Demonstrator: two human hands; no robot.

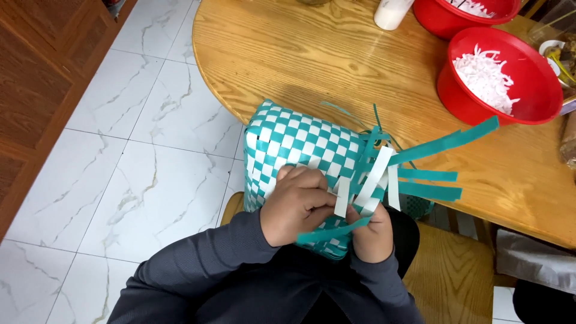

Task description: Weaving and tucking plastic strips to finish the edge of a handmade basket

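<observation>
A: L→R, what've you got?

B: Your left hand [297, 204] lies flat-ish on the near face of the woven basket [300, 144], teal-and-white check, propped on your lap against the worktop [312, 54] edge. Fingers curled together, pressing on the weave, tips at a white strip [342, 197].

A: And the right?

B: Your right hand [373, 235] sits just beside it, lower. Fingers closed on a loose teal strip [333, 232] that runs L-R under both hands.

A: Which way do the loose ends lie?

B: Up and to the right of your fingers. The long teal strips [447, 144] fan out over the worktop, long axis pointing toward the red bowl [531, 72] w/ white shreds. Right hand's nearer them; left is nearer the finished weave.
</observation>
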